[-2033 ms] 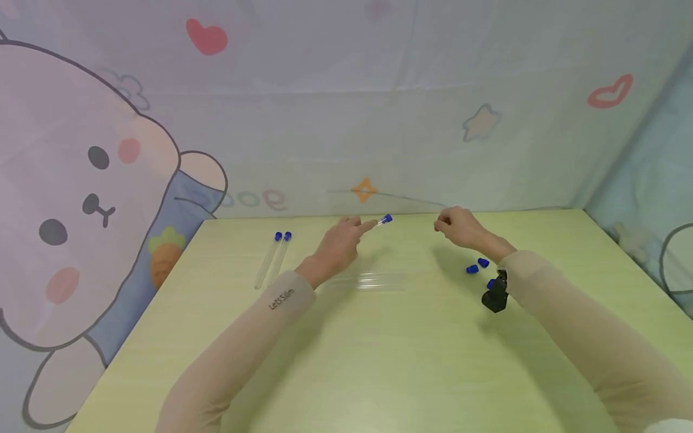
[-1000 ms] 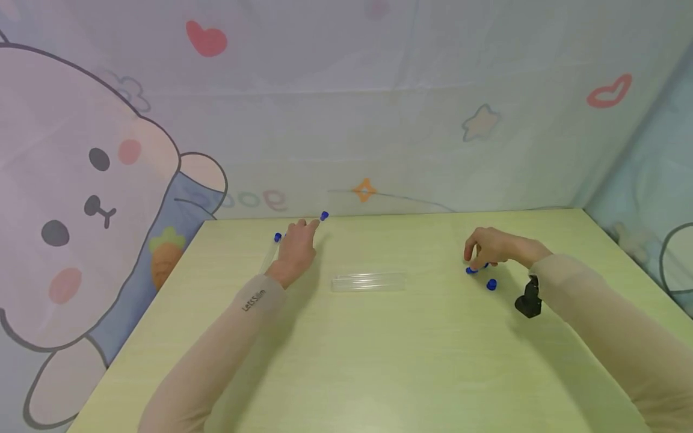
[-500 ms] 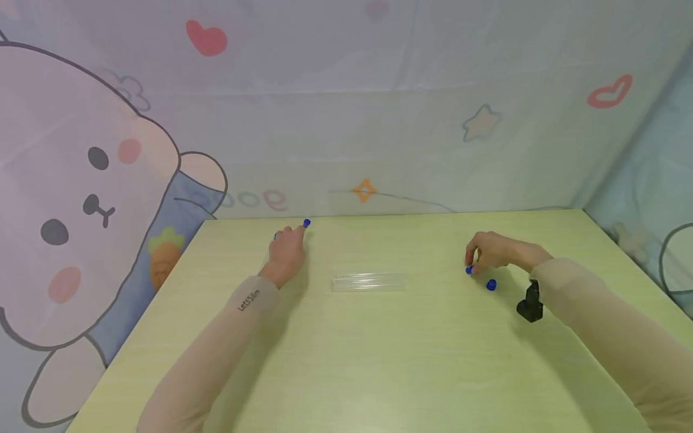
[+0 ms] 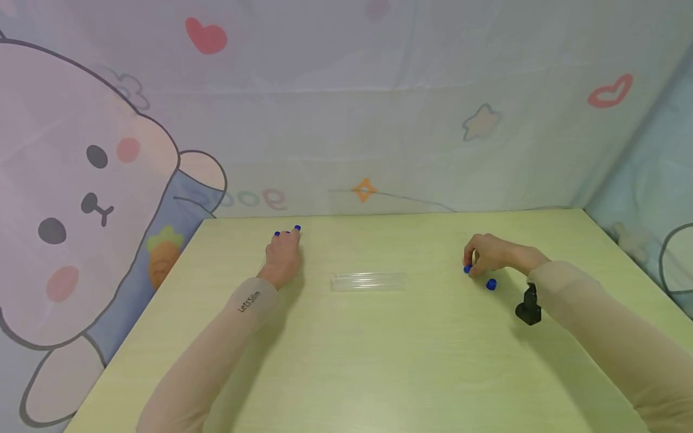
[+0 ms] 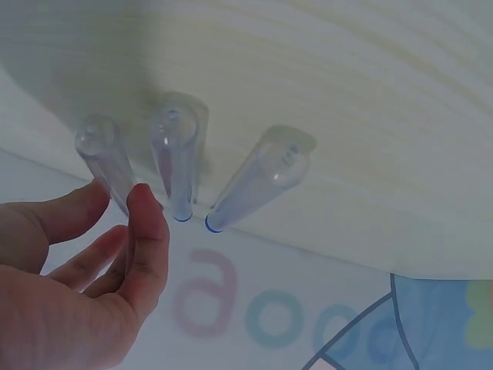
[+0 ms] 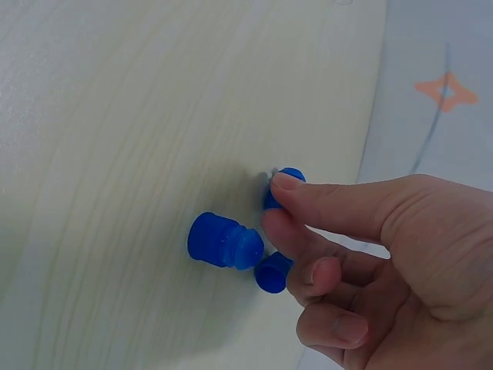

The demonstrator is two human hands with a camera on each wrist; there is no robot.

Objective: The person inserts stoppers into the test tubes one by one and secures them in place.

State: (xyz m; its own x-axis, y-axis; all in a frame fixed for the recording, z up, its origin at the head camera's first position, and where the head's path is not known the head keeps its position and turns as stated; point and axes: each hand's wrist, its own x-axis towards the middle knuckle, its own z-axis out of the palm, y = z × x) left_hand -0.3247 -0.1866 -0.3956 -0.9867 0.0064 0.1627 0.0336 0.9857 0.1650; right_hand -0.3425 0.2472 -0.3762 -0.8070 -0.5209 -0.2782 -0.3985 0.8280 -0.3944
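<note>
At the far left of the table, my left hand [image 4: 283, 255] pinches a clear test tube [image 5: 112, 166] between thumb and fingers. Two more test tubes, one in the middle [image 5: 176, 158] and one at the right [image 5: 258, 177], lie beside it in the left wrist view. All their blue stoppers point to the back. On the right side, my right hand [image 4: 489, 254] has thumb and index finger on a blue stopper [image 6: 271, 199], low over the tabletop. A second stopper [image 6: 223, 240] lies on its side nearby, and a third [image 6: 273, 272] is close under the curled fingers.
Several clear tubes without stoppers [image 4: 368, 281] lie side by side across the middle of the pale wooden table [image 4: 379, 361]. A printed cloth [image 4: 325, 120] hangs behind the back edge. A black wrist camera [image 4: 529, 305] hangs below the right sleeve.
My left hand has carried the stoppered test tube left and set it down alongside the other two. My right hand has moved right and down to the loose stoppers and taken hold of one.
</note>
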